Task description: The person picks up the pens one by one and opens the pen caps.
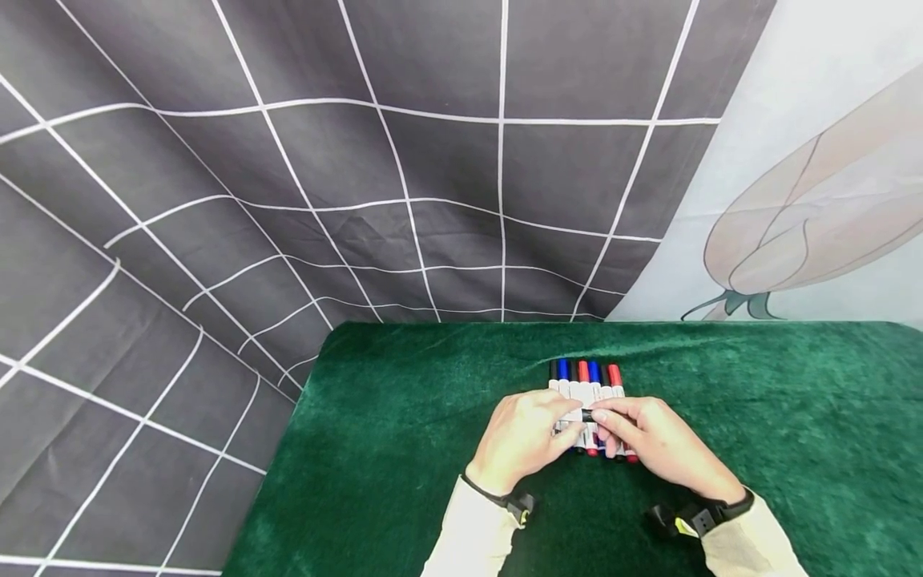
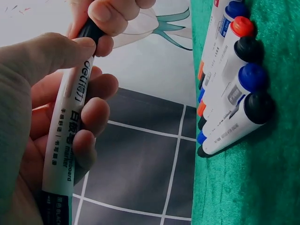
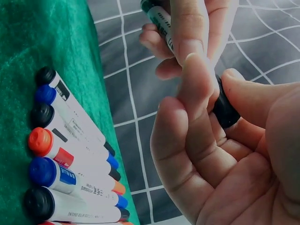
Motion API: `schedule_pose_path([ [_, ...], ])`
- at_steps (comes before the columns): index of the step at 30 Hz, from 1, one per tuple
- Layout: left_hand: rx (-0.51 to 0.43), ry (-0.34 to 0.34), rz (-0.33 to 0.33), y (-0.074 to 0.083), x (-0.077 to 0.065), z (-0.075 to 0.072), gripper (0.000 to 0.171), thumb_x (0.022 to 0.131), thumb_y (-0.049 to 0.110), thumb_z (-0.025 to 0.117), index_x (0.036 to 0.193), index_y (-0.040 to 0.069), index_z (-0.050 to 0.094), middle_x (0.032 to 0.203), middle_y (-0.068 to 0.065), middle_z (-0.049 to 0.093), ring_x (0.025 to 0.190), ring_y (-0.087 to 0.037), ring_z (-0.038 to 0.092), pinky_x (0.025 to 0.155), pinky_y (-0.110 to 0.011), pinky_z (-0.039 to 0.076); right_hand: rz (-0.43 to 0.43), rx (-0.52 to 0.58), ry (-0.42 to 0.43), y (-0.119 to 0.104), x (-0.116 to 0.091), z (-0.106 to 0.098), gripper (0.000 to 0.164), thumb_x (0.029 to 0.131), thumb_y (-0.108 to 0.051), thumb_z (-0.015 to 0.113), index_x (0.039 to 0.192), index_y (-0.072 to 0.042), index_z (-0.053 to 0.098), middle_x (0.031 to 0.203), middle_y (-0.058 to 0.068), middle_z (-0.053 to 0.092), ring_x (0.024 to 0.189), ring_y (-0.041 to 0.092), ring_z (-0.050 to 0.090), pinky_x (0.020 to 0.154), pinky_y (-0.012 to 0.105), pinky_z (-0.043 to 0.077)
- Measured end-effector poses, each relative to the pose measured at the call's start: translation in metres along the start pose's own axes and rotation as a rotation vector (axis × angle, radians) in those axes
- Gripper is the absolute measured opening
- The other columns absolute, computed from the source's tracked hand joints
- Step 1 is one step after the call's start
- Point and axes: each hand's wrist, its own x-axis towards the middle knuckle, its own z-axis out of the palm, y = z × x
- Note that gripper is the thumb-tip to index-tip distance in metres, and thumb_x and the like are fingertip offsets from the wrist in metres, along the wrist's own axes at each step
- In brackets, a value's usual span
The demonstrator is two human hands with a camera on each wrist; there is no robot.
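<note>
A white whiteboard marker [image 2: 65, 122] with dark lettering lies along the palm of my left hand [image 1: 530, 429], whose fingers curl round its barrel. Its black cap [image 2: 91, 30] meets the top of the barrel, where the left thumb presses. The thumb and fingers of my right hand [image 1: 659, 441] pinch that cap, and its dark end [image 3: 226, 108] shows between them in the right wrist view. Below both hands, a row of several capped markers [image 1: 582, 373] in black, blue and red lies side by side. The hands partly cover this row in the head view.
A green velvety cloth [image 1: 389, 417] covers the table. Behind it and on the left hangs a dark grey curtain [image 1: 447, 160] with white grid lines. A pale cloth with a flower drawing [image 1: 786, 232] hangs at the right. Each wrist wears a black strap with a small device [image 1: 519, 506].
</note>
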Motion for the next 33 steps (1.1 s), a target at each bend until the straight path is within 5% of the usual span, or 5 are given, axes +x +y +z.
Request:
schedule_pose_path([
  [8,-0.025,-0.012,0.033,-0.0022,-0.0027,-0.0022,0.02,0.094,0.03,0.072,0.108,0.017,0.078,0.098,0.008,0.074,0.085,-0.005,0.07,0.076,-0.017,0.052,-0.009,0.051,0.001,-0.0006,-0.002,0.0012,0.02,0.103,-0.018,0.056,0.107,-0.005,0.071,0.067,-0.009,0.062,0.056,0.014,0.055,0.048,0.026,0.041],
  [19,-0.069,0.036,0.079,-0.0048,-0.0055,0.0007,0.017,0.096,0.029,0.069,0.102,0.016,0.077,0.086,0.008,0.072,0.077,-0.004,0.069,0.074,-0.015,0.052,-0.065,0.051,0.035,-0.0006,-0.0032,-0.0002,0.017,0.1,-0.019,0.062,0.109,-0.012,0.074,0.067,-0.011,0.062,0.056,0.012,0.058,0.048,0.027,0.045],
  [33,-0.075,0.05,0.049,-0.006,-0.0051,0.0017,0.019,0.095,0.031,0.069,0.081,0.018,0.069,0.061,0.01,0.05,0.056,-0.001,0.054,0.051,-0.013,0.036,-0.132,0.022,0.093,0.0001,-0.0031,0.0035,0.015,0.098,-0.014,0.065,0.109,-0.015,0.075,0.07,-0.009,0.063,0.054,0.014,0.057,0.046,0.027,0.045],
])
